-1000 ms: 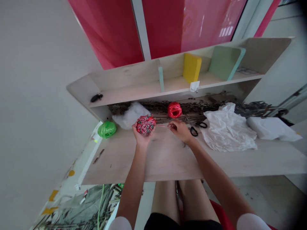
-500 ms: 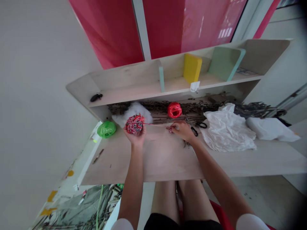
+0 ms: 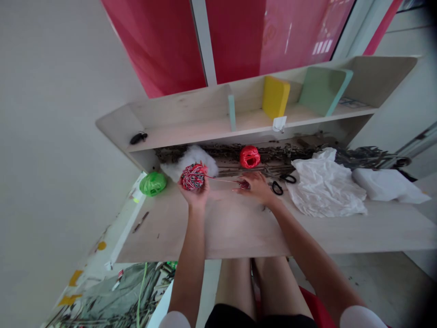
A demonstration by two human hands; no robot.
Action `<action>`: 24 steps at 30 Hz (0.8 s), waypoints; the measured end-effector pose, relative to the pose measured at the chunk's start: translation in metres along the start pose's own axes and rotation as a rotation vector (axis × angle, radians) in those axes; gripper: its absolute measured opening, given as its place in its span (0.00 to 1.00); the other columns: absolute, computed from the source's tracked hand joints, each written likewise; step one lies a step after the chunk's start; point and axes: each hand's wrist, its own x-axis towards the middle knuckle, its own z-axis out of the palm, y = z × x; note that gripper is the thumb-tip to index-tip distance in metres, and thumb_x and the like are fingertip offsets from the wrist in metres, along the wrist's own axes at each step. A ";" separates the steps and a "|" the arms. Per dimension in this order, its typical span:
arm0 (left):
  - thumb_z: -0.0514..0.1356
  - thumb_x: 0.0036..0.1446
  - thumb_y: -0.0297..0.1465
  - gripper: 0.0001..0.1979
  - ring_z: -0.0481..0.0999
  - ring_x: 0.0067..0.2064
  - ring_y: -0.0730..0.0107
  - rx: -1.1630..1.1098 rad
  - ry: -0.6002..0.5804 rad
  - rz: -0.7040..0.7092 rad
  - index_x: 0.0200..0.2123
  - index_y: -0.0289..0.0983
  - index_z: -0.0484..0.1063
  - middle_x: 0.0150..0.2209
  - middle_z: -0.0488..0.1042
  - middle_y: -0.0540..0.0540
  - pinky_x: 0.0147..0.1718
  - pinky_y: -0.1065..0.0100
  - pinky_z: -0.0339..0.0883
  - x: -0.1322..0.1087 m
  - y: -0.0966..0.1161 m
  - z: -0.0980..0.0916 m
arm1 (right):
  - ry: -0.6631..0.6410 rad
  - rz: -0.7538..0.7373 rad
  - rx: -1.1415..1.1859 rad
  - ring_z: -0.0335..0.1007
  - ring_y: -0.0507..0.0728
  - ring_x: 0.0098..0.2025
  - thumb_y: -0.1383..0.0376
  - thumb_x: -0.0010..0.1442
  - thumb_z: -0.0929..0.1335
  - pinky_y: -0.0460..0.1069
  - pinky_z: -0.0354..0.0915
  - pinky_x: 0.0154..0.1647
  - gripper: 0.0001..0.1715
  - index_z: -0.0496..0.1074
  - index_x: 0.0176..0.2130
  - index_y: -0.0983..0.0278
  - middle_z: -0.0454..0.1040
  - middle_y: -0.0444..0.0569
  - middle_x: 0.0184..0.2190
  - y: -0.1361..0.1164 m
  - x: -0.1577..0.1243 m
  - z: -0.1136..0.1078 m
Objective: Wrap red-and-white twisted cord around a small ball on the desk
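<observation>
My left hand (image 3: 197,196) is closed around a ball of red, white and dark yarn (image 3: 193,176), held above the desk. A taut strand runs from the ball across to my right hand (image 3: 257,187). Those fingers grip a small wound bundle of the same yarn (image 3: 244,185), partly covered by the fingers. Just right of my right hand lie scissors with black handles (image 3: 277,188). White fluffy stuffing (image 3: 196,157) sits behind the ball.
Red twine (image 3: 250,157) and dried stems (image 3: 221,150) lie under the shelf (image 3: 184,136). Green twine (image 3: 153,184) sits at the left edge, near a pen (image 3: 140,222). Crumpled white paper (image 3: 327,187) and a white wrapped package (image 3: 385,184) occupy the right.
My right hand has turned and its fingers have spread further around the small yarn bundle. My left hand still holds the ball in about the same place.
</observation>
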 end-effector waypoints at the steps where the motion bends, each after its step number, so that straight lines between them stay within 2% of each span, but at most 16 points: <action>1: 0.54 0.51 0.45 0.28 0.78 0.44 0.62 0.003 -0.006 0.003 0.52 0.37 0.68 0.43 0.77 0.39 0.36 0.71 0.74 -0.001 0.000 0.000 | -0.020 -0.014 -0.002 0.64 0.64 0.58 0.55 0.56 0.69 0.60 0.53 0.61 0.20 0.76 0.47 0.61 0.73 0.54 0.54 -0.002 0.000 0.002; 3: 0.54 0.51 0.44 0.28 0.78 0.45 0.63 -0.005 -0.038 0.020 0.53 0.38 0.67 0.45 0.77 0.39 0.35 0.71 0.73 -0.001 0.001 0.001 | -0.064 -0.016 -0.001 0.65 0.63 0.57 0.62 0.57 0.68 0.59 0.54 0.60 0.15 0.76 0.45 0.62 0.74 0.54 0.53 -0.003 0.000 0.006; 5: 0.54 0.51 0.44 0.29 0.78 0.45 0.63 -0.023 -0.061 0.040 0.54 0.38 0.66 0.46 0.77 0.39 0.35 0.72 0.73 -0.002 0.003 0.001 | -0.072 -0.008 0.021 0.67 0.61 0.54 0.70 0.57 0.65 0.56 0.57 0.59 0.15 0.77 0.43 0.63 0.75 0.53 0.51 -0.001 0.002 0.006; 8: 0.56 0.51 0.43 0.29 0.77 0.46 0.65 -0.040 -0.097 0.061 0.55 0.39 0.65 0.47 0.76 0.40 0.36 0.73 0.73 -0.003 0.006 0.000 | 0.002 0.022 0.067 0.69 0.59 0.52 0.74 0.55 0.64 0.53 0.60 0.56 0.18 0.77 0.42 0.61 0.76 0.51 0.49 0.006 0.005 0.000; 12: 0.56 0.51 0.42 0.28 0.76 0.47 0.67 -0.060 -0.152 0.070 0.56 0.42 0.65 0.49 0.75 0.41 0.36 0.74 0.73 -0.003 0.009 -0.001 | 0.143 0.136 0.018 0.67 0.62 0.52 0.74 0.54 0.63 0.56 0.60 0.55 0.20 0.76 0.43 0.61 0.76 0.52 0.49 0.016 0.004 -0.007; 16: 0.56 0.50 0.43 0.29 0.76 0.48 0.68 -0.066 -0.151 0.089 0.55 0.40 0.65 0.50 0.74 0.41 0.37 0.75 0.73 -0.002 0.010 -0.002 | 0.245 0.298 -0.072 0.66 0.65 0.50 0.71 0.56 0.62 0.58 0.60 0.51 0.20 0.76 0.45 0.63 0.75 0.56 0.48 0.020 0.000 -0.011; 20: 0.56 0.50 0.44 0.30 0.75 0.49 0.69 -0.050 -0.133 0.073 0.55 0.39 0.65 0.51 0.74 0.41 0.38 0.77 0.72 -0.002 0.010 -0.002 | 0.352 0.489 -0.096 0.65 0.68 0.48 0.66 0.59 0.61 0.60 0.59 0.48 0.18 0.77 0.42 0.65 0.76 0.62 0.44 0.021 -0.002 -0.017; 22: 0.56 0.50 0.44 0.30 0.75 0.49 0.68 -0.043 -0.128 0.079 0.55 0.39 0.65 0.50 0.74 0.40 0.38 0.76 0.72 -0.002 0.011 -0.002 | 0.402 0.575 -0.019 0.65 0.69 0.49 0.64 0.58 0.61 0.60 0.58 0.48 0.18 0.77 0.39 0.67 0.76 0.63 0.42 0.024 0.001 -0.019; 24: 0.55 0.50 0.43 0.29 0.75 0.49 0.68 -0.049 -0.127 0.095 0.55 0.38 0.65 0.50 0.74 0.40 0.38 0.76 0.72 -0.001 0.013 -0.004 | 0.435 0.669 0.252 0.65 0.67 0.47 0.62 0.56 0.61 0.58 0.60 0.46 0.15 0.75 0.33 0.66 0.76 0.61 0.37 0.031 0.005 -0.022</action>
